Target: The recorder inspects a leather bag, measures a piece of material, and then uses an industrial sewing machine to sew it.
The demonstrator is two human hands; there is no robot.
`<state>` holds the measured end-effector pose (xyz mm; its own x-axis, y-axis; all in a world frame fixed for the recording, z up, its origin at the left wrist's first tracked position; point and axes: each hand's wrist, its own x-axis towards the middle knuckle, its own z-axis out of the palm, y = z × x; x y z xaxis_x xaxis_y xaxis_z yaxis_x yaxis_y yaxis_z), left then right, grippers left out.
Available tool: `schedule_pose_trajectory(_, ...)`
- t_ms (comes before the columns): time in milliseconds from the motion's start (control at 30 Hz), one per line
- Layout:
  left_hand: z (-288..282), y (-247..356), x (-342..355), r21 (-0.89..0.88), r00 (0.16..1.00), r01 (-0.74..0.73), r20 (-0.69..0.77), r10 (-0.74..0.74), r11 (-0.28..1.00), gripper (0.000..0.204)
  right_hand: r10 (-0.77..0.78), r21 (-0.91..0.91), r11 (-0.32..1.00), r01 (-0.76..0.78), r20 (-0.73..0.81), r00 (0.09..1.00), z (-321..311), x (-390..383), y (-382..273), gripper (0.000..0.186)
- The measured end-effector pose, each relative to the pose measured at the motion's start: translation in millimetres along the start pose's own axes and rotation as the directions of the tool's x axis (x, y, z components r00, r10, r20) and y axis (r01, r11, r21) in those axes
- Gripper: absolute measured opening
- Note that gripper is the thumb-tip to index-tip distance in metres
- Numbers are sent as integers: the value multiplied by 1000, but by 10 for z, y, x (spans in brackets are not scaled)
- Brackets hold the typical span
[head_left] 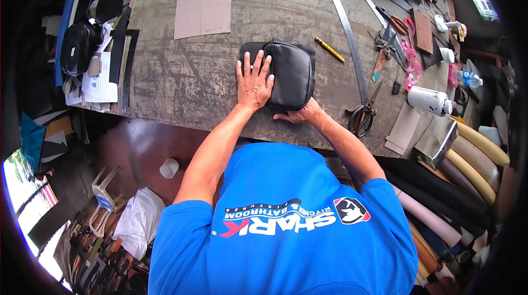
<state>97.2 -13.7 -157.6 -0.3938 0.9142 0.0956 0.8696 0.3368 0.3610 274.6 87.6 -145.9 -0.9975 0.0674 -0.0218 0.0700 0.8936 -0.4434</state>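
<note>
A black leather-like pouch [290, 74] with rounded corners lies on the worn wooden table in front of me. On its left side a flat black piece [251, 48] sticks out. My left hand [254, 83] rests on that flat piece, palm down, fingers stretched and spread, beside the pouch's raised body. At the pouch's near edge is my right hand [302, 112]. Its thumb side shows against the table, while most fingers are hidden beneath the pouch, gripping its edge.
A pencil [330, 50], a long metal ruler [346, 28] and black scissors [361, 119] lie to the right. A marked cardboard sheet [202, 13] is at the far left. A white bottle [429, 101] stands near the right edge. Material rolls [429, 218] are below the table's right side.
</note>
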Motion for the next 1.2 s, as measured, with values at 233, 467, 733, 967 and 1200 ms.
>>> schedule_pose_trajectory(233,-3,-102,-8,-123,1000,-21,-11,20,992,61,-52,-53,998,47,-103,993,-10,18,-4,66)
schedule_pose_trajectory(467,-362,-568,182,-117,945,-288,125,301,951,61,9,-23,1000,-8,27,1000,-178,86,-93,66)
schedule_pose_trajectory(733,-431,-679,264,-66,896,-402,179,407,913,70,7,10,1000,-7,9,1000,-187,93,-111,69)
schedule_pose_trajectory(967,-408,-661,222,-39,908,-375,186,375,926,69,11,44,999,-11,-13,1000,-180,97,-109,69)
schedule_pose_trajectory(1200,-375,-631,222,-15,908,-361,223,355,932,71,42,-86,995,-46,-50,998,-5,-127,-161,62)
